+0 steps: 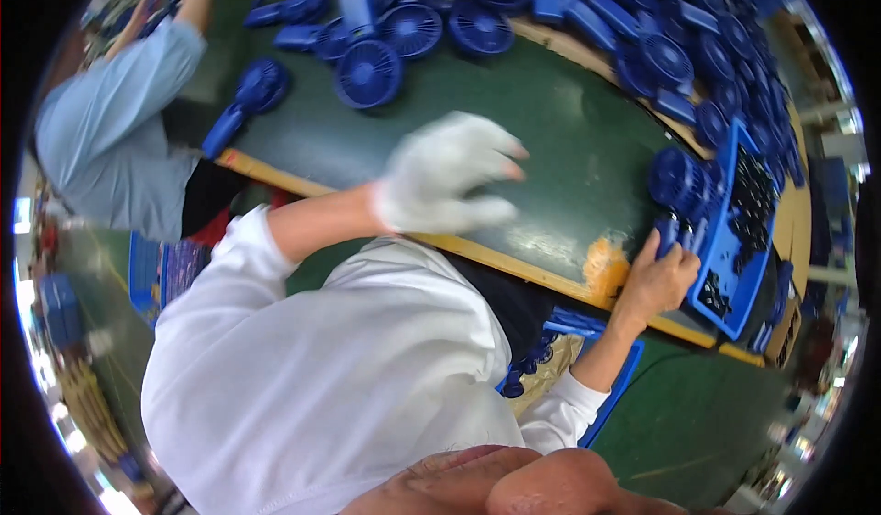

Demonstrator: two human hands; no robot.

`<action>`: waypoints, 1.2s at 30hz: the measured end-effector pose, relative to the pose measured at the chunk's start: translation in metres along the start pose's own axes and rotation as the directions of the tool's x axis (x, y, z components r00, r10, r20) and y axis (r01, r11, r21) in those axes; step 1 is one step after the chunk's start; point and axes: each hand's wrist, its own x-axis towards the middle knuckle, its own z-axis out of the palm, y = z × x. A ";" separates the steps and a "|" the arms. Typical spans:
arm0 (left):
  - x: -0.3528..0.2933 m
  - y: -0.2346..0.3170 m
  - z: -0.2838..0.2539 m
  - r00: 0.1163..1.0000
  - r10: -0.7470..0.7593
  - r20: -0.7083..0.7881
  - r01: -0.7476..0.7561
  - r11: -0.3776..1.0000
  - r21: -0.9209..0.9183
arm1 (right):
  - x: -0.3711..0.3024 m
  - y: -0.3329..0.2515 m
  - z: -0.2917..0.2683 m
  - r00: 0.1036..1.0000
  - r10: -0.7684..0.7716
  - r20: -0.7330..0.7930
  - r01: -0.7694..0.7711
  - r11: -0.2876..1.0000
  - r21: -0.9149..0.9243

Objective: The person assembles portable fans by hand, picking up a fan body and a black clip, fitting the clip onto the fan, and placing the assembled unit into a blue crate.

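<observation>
Right hand (656, 281) is gripping a blue fan (677, 177), three o'clock over the counter (551, 148); gloved left hand (445, 175) is hovering, spread apart. Fan is looking light, stiff; handle (667, 232) is offering surest hold.

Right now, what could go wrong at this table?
The right hand, gripping a blue fan, is close to the blue tray; a bump might scatter its black parts. The piled fans might slide if nudged. The lone fan at left lies near the table edge and could be knocked off.
</observation>
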 end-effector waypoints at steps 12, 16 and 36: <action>-0.068 -0.101 -0.091 0.971 -0.216 0.097 0.100 0.747 0.657 | 0.071 0.097 0.015 0.990 0.137 -0.045 -0.120 0.956 0.268; -0.040 -0.053 -0.044 0.987 -0.055 0.150 -0.037 0.835 0.549 | 0.122 0.129 0.058 1.000 0.008 0.000 -0.008 0.985 0.173; -0.026 -0.037 -0.022 0.915 0.219 0.339 -0.347 0.856 0.383 | 0.157 0.162 0.120 0.811 0.344 0.473 -0.585 0.487 0.649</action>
